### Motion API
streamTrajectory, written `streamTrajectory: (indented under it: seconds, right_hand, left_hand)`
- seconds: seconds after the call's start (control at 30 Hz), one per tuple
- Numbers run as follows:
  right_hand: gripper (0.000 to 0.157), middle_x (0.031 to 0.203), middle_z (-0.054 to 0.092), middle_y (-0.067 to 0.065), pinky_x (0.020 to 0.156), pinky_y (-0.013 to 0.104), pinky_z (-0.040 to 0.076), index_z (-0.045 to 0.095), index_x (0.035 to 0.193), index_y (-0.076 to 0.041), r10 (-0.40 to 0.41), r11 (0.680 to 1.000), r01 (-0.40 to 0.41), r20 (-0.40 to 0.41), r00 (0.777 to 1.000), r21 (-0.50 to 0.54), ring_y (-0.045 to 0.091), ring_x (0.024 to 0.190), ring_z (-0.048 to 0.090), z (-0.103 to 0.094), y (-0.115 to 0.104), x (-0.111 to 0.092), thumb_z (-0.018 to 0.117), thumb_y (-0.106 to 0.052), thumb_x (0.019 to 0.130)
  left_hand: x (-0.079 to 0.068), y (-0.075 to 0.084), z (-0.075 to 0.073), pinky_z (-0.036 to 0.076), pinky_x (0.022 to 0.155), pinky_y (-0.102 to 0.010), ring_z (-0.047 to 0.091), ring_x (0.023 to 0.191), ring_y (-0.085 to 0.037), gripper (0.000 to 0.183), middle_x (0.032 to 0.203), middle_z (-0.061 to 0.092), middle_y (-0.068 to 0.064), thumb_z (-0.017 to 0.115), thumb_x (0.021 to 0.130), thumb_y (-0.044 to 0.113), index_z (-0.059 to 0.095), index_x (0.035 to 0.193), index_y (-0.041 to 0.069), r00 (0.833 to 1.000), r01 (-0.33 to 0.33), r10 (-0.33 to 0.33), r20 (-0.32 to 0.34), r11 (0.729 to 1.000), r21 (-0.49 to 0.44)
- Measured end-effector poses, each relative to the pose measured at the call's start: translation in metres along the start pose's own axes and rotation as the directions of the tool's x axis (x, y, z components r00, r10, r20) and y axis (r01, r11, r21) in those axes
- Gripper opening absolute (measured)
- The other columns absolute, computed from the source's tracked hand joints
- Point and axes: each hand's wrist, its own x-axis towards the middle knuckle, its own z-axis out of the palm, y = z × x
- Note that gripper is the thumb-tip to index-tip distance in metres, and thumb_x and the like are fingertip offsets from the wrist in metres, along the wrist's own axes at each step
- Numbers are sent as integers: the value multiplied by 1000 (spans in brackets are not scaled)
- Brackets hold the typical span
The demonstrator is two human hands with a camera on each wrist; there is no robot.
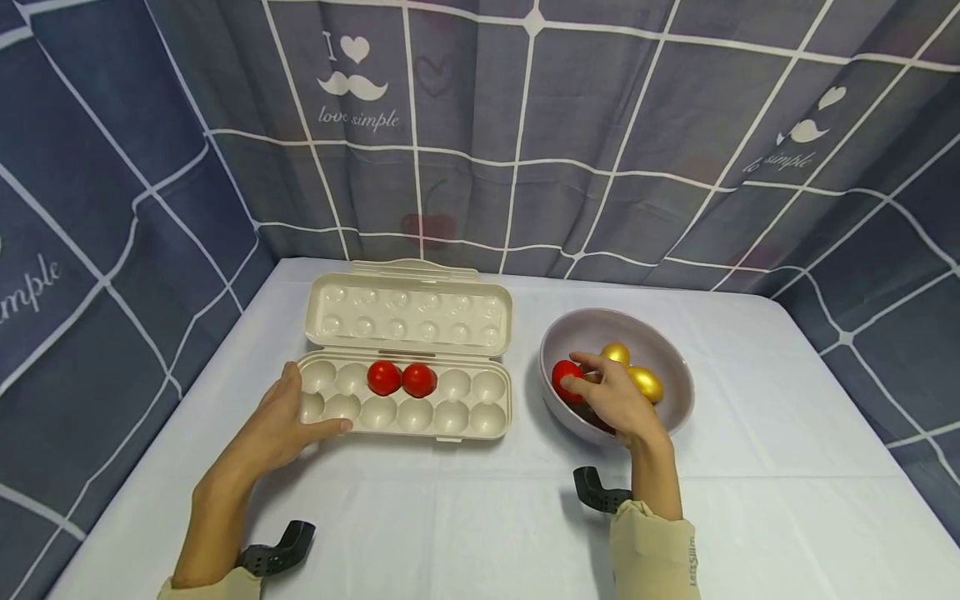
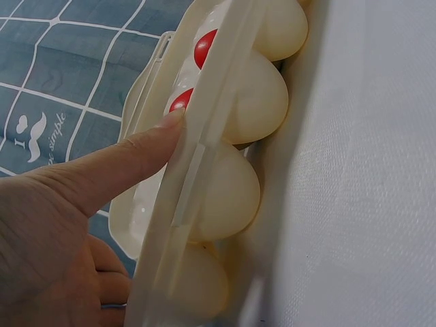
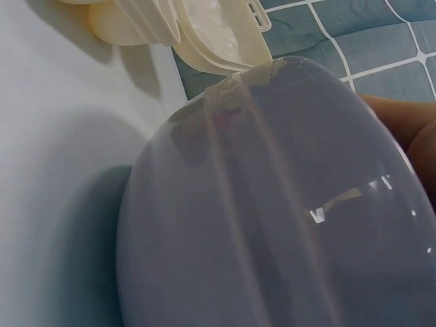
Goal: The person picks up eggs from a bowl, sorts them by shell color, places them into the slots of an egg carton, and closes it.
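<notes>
A cream plastic egg box [image 1: 405, 421] lies unfolded on the table, two red eggs [image 1: 384, 377] side by side in its back row. My left hand [image 1: 281, 425] holds the box's left end, fingers along the side and thumb at the front rim; the left wrist view shows the thumb [image 2: 129, 163] against that rim. Inside a mauve-grey bowl [image 1: 678, 417], my right hand [image 1: 618, 400] holds a red egg [image 1: 566, 382] between thumb and fingers. Two golden eggs [image 1: 645, 383] lie beyond that hand. The bowl wall [image 3: 272, 204] hides most of it in the right wrist view.
A white cloth [image 1: 450, 525] covers the table. The box's dimpled lid [image 1: 408, 312] lies back towards a grey checked curtain [image 1: 480, 192], which rises behind the table and along both sides. Black curved wrist mounts [image 1: 281, 550] stick out near both sleeves.
</notes>
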Motion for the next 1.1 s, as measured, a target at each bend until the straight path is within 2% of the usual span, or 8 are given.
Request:
streamTrajectory:
  seconds: [0.13, 0.27, 0.33, 0.5, 0.7, 0.8, 0.9, 1.1]
  right_hand:
    - [48, 125, 51, 21, 86, 33, 44, 51, 138, 5, 6, 999, -5, -27, 1000, 38, 31, 105, 51, 0, 0, 1, 64, -13, 95]
    - [50, 130, 50, 23, 89, 30, 47, 47, 137, 4, 21, 994, -12, -80, 997, 108, 34, 114, 56, 2, -1, 3, 67, -11, 93]
    - [50, 128, 52, 22, 88, 25, 47, 46, 136, 3, 33, 988, -15, -116, 993, 152, 31, 114, 58, 3, -2, 3, 68, -8, 92]
    - [51, 124, 55, 17, 78, 22, 50, 45, 133, 0, 76, 967, -26, -191, 979, 253, 20, 103, 59, 3, -4, 4, 70, -8, 90]
    - [47, 116, 59, 9, 64, 26, 51, 49, 128, -5, 109, 947, -15, -276, 955, 321, 18, 101, 55, 4, -8, 6, 74, -8, 88]
    - [45, 113, 61, 7, 60, 25, 49, 52, 125, -6, 94, 943, 17, -314, 945, 333, 20, 103, 55, 4, -10, 6, 74, -6, 87]
    - [44, 110, 62, 6, 63, 22, 49, 53, 123, -5, 54, 939, 69, -345, 937, 336, 20, 102, 57, 7, -12, 7, 75, -3, 85]
    - [45, 109, 61, 10, 79, 19, 50, 52, 122, 1, -25, 924, 161, -366, 930, 346, 21, 101, 58, 17, -19, 7, 73, 5, 83]
  left_hand:
    - [0, 0, 0, 8, 111, -66, 0, 141, -57, 126, 150, -6, -45, 82, 79, 39, -8, 147, -17, 1000, -1, 1, -3, 1000, 2]
    - [0, 0, 0, 8, 112, -65, 1, 141, -57, 126, 150, -5, -45, 82, 80, 39, -8, 147, -18, 1000, -13, 13, -5, 1000, 9]
    - [0, 0, -1, 7, 112, -65, 0, 141, -57, 126, 150, -6, -45, 82, 80, 39, -9, 147, -18, 1000, -12, 12, -4, 1000, 11]
    - [0, 0, -1, 7, 111, -66, -1, 141, -57, 127, 151, -7, -45, 82, 80, 39, -9, 147, -17, 1000, 2, -2, 0, 1000, 8]
    - [0, 0, -1, 8, 111, -66, 1, 141, -56, 127, 151, -6, -44, 82, 80, 39, -10, 146, -18, 1000, 1, -1, 2, 1000, 9]
    - [0, 0, -1, 7, 111, -66, 0, 141, -56, 128, 151, -7, -44, 81, 80, 40, -11, 146, -18, 1000, 3, -3, 6, 1000, 3]
    - [-1, 0, 0, 7, 112, -66, -2, 141, -56, 127, 152, -8, -44, 81, 80, 39, -11, 146, -18, 1000, -6, 6, 1, 1000, -7]
    - [-4, 1, 3, 5, 113, -64, -5, 142, -54, 128, 153, -9, -42, 82, 80, 39, -11, 147, -18, 1000, -23, 23, -6, 1000, -5]
